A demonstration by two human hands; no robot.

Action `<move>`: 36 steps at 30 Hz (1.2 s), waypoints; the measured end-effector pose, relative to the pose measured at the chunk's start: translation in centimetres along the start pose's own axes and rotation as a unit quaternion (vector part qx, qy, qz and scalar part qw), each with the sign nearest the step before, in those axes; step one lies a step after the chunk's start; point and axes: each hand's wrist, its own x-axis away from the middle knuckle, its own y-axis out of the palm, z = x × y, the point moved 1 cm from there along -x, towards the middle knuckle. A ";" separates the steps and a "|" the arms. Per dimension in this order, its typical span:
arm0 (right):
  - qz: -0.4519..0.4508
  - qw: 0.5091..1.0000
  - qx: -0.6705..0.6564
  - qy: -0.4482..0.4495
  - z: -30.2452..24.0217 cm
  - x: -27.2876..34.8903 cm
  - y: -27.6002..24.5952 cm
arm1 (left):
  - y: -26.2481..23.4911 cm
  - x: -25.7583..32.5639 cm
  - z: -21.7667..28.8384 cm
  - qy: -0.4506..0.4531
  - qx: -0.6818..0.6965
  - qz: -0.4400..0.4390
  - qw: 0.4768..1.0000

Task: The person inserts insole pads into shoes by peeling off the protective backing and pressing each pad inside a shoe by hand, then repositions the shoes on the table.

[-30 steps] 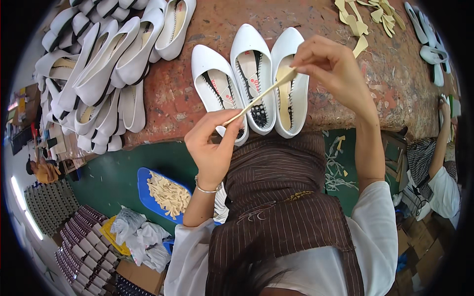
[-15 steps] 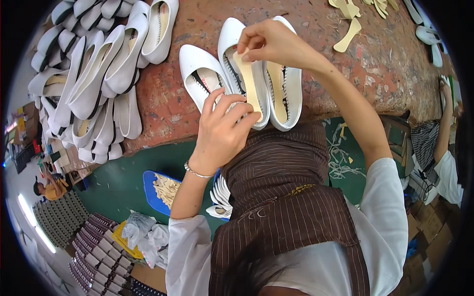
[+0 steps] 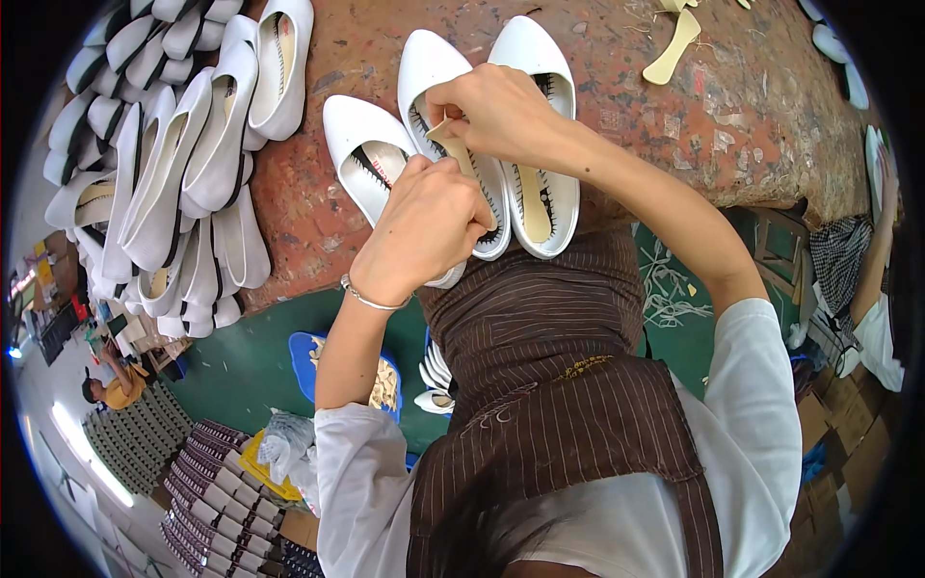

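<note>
Three white pointed flat shoes lie side by side near the bench's front edge, toes away from me. In the middle shoe (image 3: pixel 429 58), a pale yellow insole (image 3: pixel 449 144) sits partly inside, tilted. My right hand (image 3: pixel 506 114) pinches its front end. My left hand (image 3: pixel 424 226) is closed with curled fingers at the insole's heel end, which it partly hides. The right shoe (image 3: pixel 528 43) has a similar pale insole (image 3: pixel 533 207) lying in it. The left shoe (image 3: pixel 361 120) shows a pale inside with dark toothed edges, its heel partly behind my left hand.
A big heap of white shoes (image 3: pixel 164 212) covers the left of the worn red bench (image 3: pixel 636 144). A loose insole (image 3: pixel 672 48) lies at the far right. Below the bench stands a blue tray (image 3: pixel 303 361) of pale pieces. People sit at both sides.
The insole has gone lower into the middle shoe, its front end bent under my right fingers. My left fingers have curled at the heel. The view has shifted slightly.
</note>
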 end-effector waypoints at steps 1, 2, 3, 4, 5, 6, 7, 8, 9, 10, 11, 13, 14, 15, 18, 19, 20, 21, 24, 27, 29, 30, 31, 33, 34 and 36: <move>0.009 1.000 -0.003 -0.010 0.1 0.0 0.0 | 0.1 -0.1 -0.1 -0.014 -0.004 -0.016 1.000; 0.010 1.000 -0.004 -0.010 0.1 0.0 0.0 | 0.2 -0.2 -0.2 -0.029 -0.007 -0.033 0.999; 0.005 1.000 0.000 -0.004 0.3 0.1 -0.1 | 0.4 -0.3 -0.2 -0.030 -0.008 -0.034 0.999; -0.001 1.000 0.002 0.001 0.3 0.1 0.0 | 0.7 -0.3 -0.3 -0.035 -0.012 -0.031 0.999; -0.001 1.000 0.000 0.000 0.4 0.1 0.1 | 0.9 -0.3 -0.4 -0.041 -0.016 -0.028 0.999; 0.002 1.000 0.006 0.001 0.4 0.1 0.2 | 1.0 -0.2 -0.5 -0.043 -0.017 -0.029 0.999; 0.004 1.000 0.013 0.002 0.4 0.1 0.2 | 1.1 -0.1 -0.5 -0.043 -0.024 -0.037 0.998; 0.003 1.000 0.012 0.001 0.4 0.2 0.3 | 1.2 -0.1 -0.5 -0.043 -0.031 -0.045 0.998; 0.006 1.000 0.022 -0.004 0.3 0.2 0.3 | 1.2 0.0 -0.5 -0.045 -0.031 -0.045 0.998; 0.010 0.999 0.032 -0.008 0.3 0.2 0.4 | 1.1 0.0 -0.4 -0.044 -0.032 -0.050 0.997; 0.010 0.999 0.032 -0.009 0.2 0.2 0.4 | 1.0 0.0 -0.4 -0.043 -0.033 -0.055 0.997; 0.011 0.998 0.058 -0.006 0.2 0.2 0.7 | 0.9 0.2 -0.1 -0.036 -0.038 -0.055 0.997; 0.011 0.998 0.058 -0.006 0.3 0.3 0.9 | 0.8 0.3 0.0 -0.029 -0.043 -0.055 0.997; 0.029 0.997 0.072 -0.026 0.3 0.3 1.1 | 0.7 0.4 0.2 -0.028 -0.043 -0.054 0.997; 0.060 0.991 0.111 -0.052 0.6 0.6 2.0 | 0.9 0.6 0.7 -0.035 -0.059 -0.070 0.995; 0.072 0.987 0.133 -0.060 0.4 0.6 2.1 | 1.1 1.0 0.8 -0.026 -0.060 -0.046 0.997; 0.071 0.987 0.132 -0.063 0.3 0.5 2.2 | 1.2 1.2 1.0 -0.016 -0.061 -0.022 0.998; 0.079 0.985 0.135 -0.072 0.2 0.5 2.2 | 1.2 1.4 1.1 -0.019 -0.062 -0.021 0.998; 0.084 0.976 0.170 -0.103 0.4 0.9 2.0 | 1.3 1.5 1.5 -0.032 -0.067 -0.017 0.997; 0.066 0.967 0.210 -0.129 -0.5 1.4 1.5 | 1.4 2.0 2.0 -0.047 -0.061 -0.005 0.997; 0.053 0.963 0.234 -0.125 -1.1 2.2 0.9 | 1.7 2.2 2.4 -0.056 -0.040 0.027 0.997; 0.055 0.962 0.240 -0.120 -1.3 2.5 1.0 | 1.7 2.2 2.6 -0.063 -0.044 0.022 0.997; 0.059 0.960 0.246 -0.118 -1.5 2.8 1.1 | 1.7 2.3 2.9 -0.050 -0.042 0.026 0.997; 0.054 0.955 0.273 -0.102 -1.8 3.1 1.6 | 1.9 2.4 3.2 -0.076 -0.060 0.031 0.995; 0.061 0.955 0.273 -0.103 -2.2 3.3 1.8 | 1.7 2.4 3.5 -0.089 -0.077 0.017 0.993; 0.070 0.952 0.281 -0.100 -2.2 3.7 1.5 | 1.7 2.5 3.8 -0.080 -0.067 0.025 0.994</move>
